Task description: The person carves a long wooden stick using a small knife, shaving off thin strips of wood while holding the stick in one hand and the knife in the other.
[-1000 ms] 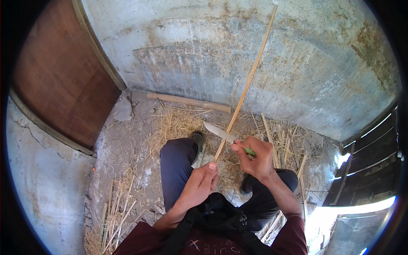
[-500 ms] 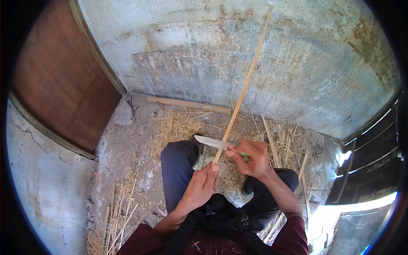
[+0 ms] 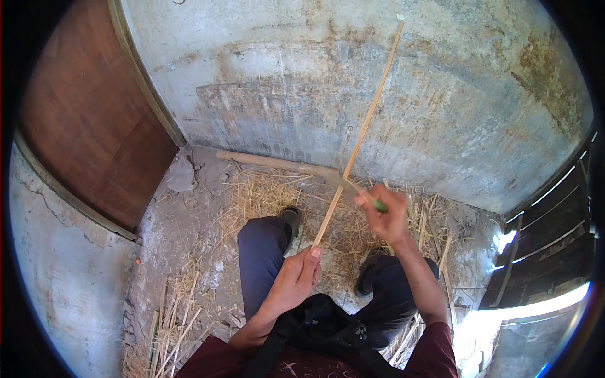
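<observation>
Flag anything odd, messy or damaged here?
Nothing broken. Straw and shavings litter the concrete floor around the feet, and loose strips lie at lower left. The left hand holds a long thin cane strip; the right hand grips a green-handled knife against it.

There is one view, from a camera worn on the person's head, and it looks down and a bit forward at the floor (image 3: 189, 227) and the grey wall (image 3: 302, 94) close ahead. It sits near the person's own lap, so both arms come in from the bottom edge. The wide lens bends the wall and the brown door (image 3: 88, 126) round at the rim.
</observation>
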Action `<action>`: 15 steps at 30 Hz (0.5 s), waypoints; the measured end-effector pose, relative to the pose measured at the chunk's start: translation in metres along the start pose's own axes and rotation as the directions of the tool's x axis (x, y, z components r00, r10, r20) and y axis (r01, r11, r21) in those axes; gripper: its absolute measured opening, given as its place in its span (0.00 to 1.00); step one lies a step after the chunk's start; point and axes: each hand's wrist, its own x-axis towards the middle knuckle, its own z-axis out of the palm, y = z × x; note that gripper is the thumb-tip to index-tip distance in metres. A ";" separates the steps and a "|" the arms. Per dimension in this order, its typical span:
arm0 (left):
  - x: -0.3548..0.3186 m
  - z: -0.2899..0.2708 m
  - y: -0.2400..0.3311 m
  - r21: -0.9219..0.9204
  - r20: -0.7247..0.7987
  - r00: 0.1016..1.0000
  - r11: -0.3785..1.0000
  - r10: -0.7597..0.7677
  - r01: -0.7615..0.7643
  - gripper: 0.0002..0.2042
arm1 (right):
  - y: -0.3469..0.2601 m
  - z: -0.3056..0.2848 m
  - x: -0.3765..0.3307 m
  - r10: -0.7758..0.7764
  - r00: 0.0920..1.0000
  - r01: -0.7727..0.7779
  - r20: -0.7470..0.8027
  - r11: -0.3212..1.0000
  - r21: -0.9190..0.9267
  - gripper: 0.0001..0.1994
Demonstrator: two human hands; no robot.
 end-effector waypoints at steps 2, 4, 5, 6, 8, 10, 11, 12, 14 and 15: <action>-0.002 -0.002 -0.003 0.007 0.043 0.995 0.996 -0.090 0.090 0.24 | 0.028 -0.004 0.011 0.014 0.997 -0.009 -0.070 0.998 0.070 0.10; -0.002 -0.002 -0.008 0.007 0.047 0.995 0.996 -0.090 0.090 0.24 | 0.037 -0.007 0.014 0.032 0.990 -0.012 -0.138 0.990 0.143 0.11; -0.001 -0.003 -0.009 0.011 0.039 0.994 0.995 -0.097 0.097 0.24 | 0.035 -0.008 0.015 0.054 0.994 -0.041 -0.093 0.990 0.134 0.11; 0.000 -0.003 -0.009 0.011 0.038 0.995 0.996 -0.093 0.092 0.24 | 0.035 -0.008 0.017 0.076 0.996 -0.069 -0.047 0.990 0.124 0.12; 0.001 -0.001 -0.008 -0.027 0.015 1.000 0.999 -0.023 0.024 0.26 | 0.045 -0.008 0.021 0.054 0.994 -0.041 -0.097 0.990 0.136 0.11; 0.002 -0.002 -0.006 -0.011 0.019 1.000 1.000 -0.020 0.020 0.25 | 0.060 -0.014 0.029 0.034 0.989 -0.013 -0.143 0.989 0.148 0.11; 0.002 -0.002 -0.006 0.005 0.023 1.000 1.000 -0.016 0.015 0.25 | 0.068 -0.021 0.036 0.108 0.983 -0.093 -0.146 0.990 0.108 0.11; 0.003 -0.002 -0.005 0.005 0.023 1.000 1.000 -0.013 0.013 0.25 | 0.073 -0.026 0.041 0.181 0.972 -0.172 -0.152 0.983 0.068 0.11; 0.003 -0.004 -0.005 0.009 0.021 1.000 1.000 -0.014 0.014 0.25 | 0.074 -0.025 0.053 0.114 0.977 -0.106 -0.183 0.993 0.051 0.11; 0.003 -0.005 -0.004 0.011 0.019 1.000 1.000 -0.011 0.011 0.25 | 0.074 -0.026 0.056 0.050 0.976 -0.045 -0.213 0.999 0.028 0.11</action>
